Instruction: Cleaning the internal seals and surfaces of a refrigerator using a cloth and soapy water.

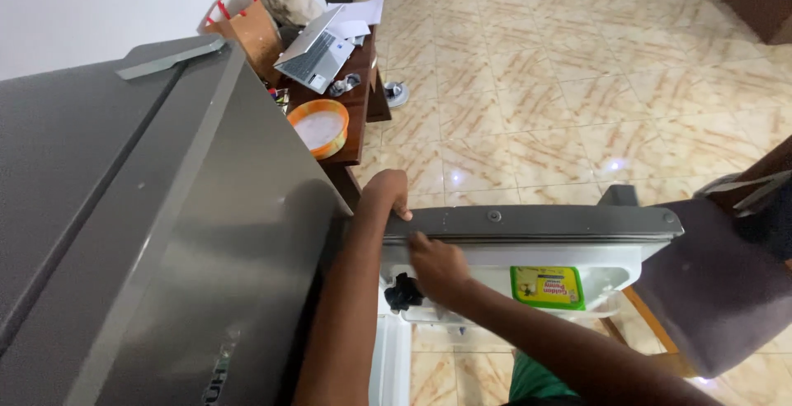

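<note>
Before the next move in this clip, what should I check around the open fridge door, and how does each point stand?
1. Left hand grips the top edge of the open grey fridge door: ok.
2. Right hand is inside the white door shelf, beside a small black object: ok.
3. Whether the right hand holds anything: cannot tell, the fingers point away from the camera.
4. Green-and-yellow lidded tub sits flat in the shelf: ok.
5. Door swing room: not ok, the grey padded chair stands close to the door's free end.
6. Orange-rimmed bowl on the dark wooden table overhangs the edge: not ok.
</note>
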